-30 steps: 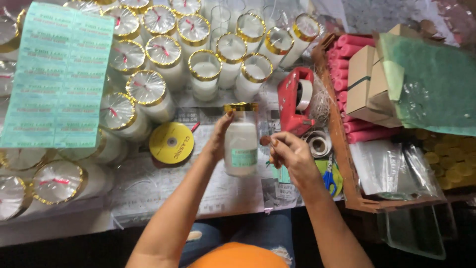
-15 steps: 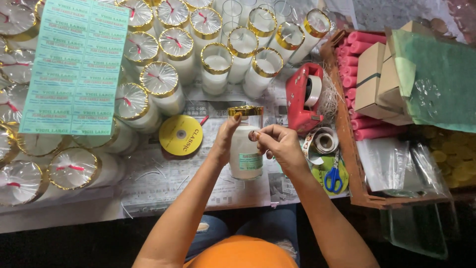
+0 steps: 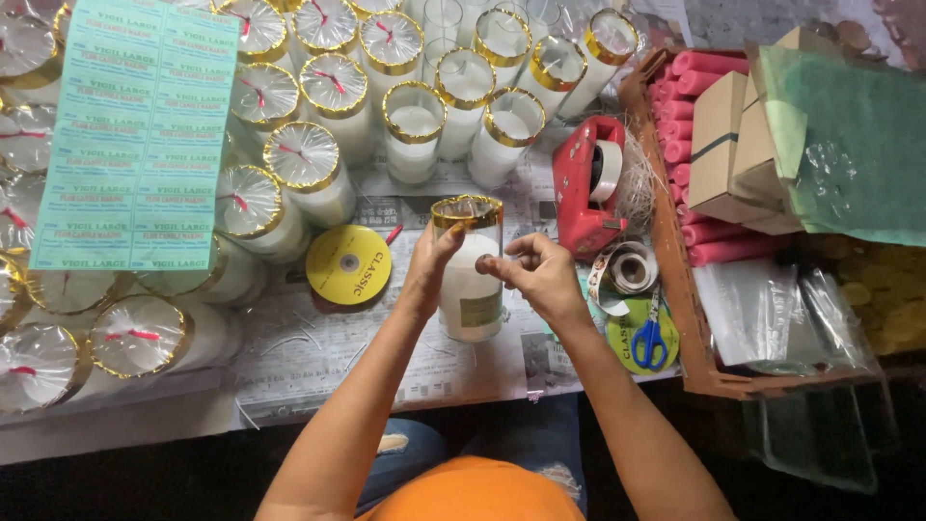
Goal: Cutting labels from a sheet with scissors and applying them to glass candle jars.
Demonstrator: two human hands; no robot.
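My left hand (image 3: 427, 272) grips a tall glass candle jar (image 3: 468, 280) with white wax, a gold rim and a pale green label. The jar stands on the newspaper-covered table in front of me. My right hand (image 3: 532, 275) is at the jar's right side, fingers pinched together on its glass; whether anything is between the fingertips I cannot tell.
Several gold-rimmed candle jars (image 3: 299, 164) crowd the back and left. A sheet of green labels (image 3: 135, 135) lies over them. Nearby are a yellow ribbon spool (image 3: 348, 263), a red tape dispenser (image 3: 590, 183), blue-handled scissors (image 3: 650, 340) and a wooden tray (image 3: 691, 359) with pink rolls and boxes.
My right hand came in from the right and now presses on the jar's side. The jar has tilted so its gold rim faces me more.
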